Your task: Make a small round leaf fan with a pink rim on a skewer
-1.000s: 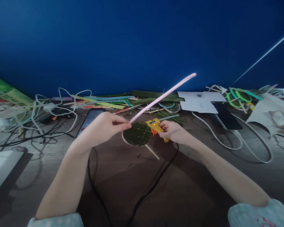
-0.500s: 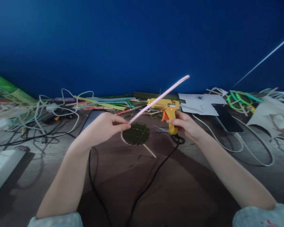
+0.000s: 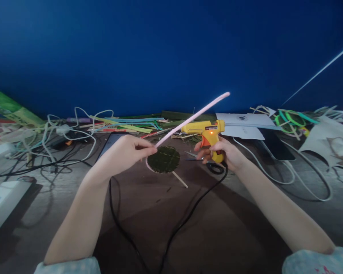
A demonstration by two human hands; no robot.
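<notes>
Two hands, both mine. Left hand (image 3: 128,154), left of centre: thumb and fingertips pinching one pink strip (image 3: 193,117) at the rim of one round green disc (image 3: 163,160). Disc sits mid-frame; strip slants up right. One thin stick (image 3: 180,180) pokes out at disc's lower right. Right hand (image 3: 230,152), right of centre: gripping one yellow glue gun (image 3: 214,133) by the handle, orange trigger, small light glowing, nozzle pointing left. Strip overlaps nozzle in view; can't tell if touching. One pale rod (image 3: 251,126) sticks out the gun's back.

Two phones: one (image 3: 110,142) partly behind my left hand, one (image 3: 277,144) right. One white paper sheet (image 3: 240,118) upper right of gun. One power strip (image 3: 5,198), left edge.

Surface: dark wood-look table (image 3: 205,236); blue wall (image 3: 171,57) behind. Cluttered strips line the table's back edge, too many to count.

Room for moving: tabletop between my forearms, lower centre, crossed by black cord (image 3: 194,207); also the air above the clutter. My sleeves meet the bottom edge.
</notes>
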